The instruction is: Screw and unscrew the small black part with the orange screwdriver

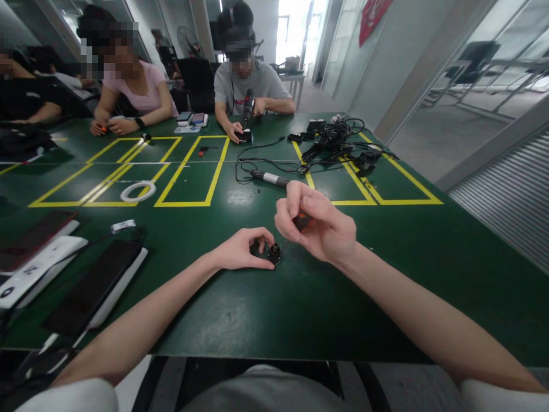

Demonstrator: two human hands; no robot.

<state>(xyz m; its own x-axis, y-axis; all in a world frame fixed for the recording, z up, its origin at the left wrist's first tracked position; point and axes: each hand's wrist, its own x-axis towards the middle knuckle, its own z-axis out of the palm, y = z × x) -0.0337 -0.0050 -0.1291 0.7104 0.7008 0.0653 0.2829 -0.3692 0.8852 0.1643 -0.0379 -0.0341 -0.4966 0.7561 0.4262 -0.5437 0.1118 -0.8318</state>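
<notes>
Thumb and fingertips of my left hand (244, 249) close around a small black round part (275, 252). The part stands upright on the green table, with a narrower cylinder on top and a wider base. Above it and slightly to the right, my right hand (319, 220) is raised off the table with its fingers curled. A dark object with some orange-red (302, 221) shows inside this grip. Most of that object is hidden by the fingers, so its kind cannot be made out.
Beyond my right hand lies a black and silver cylindrical tool (270, 178) with a cable. Tangled black cables (332, 140) sit at the back right. A white ring (138, 191) rests on the left; phones (96, 280) lie nearer. Across the table, a person holds a drill (248, 105).
</notes>
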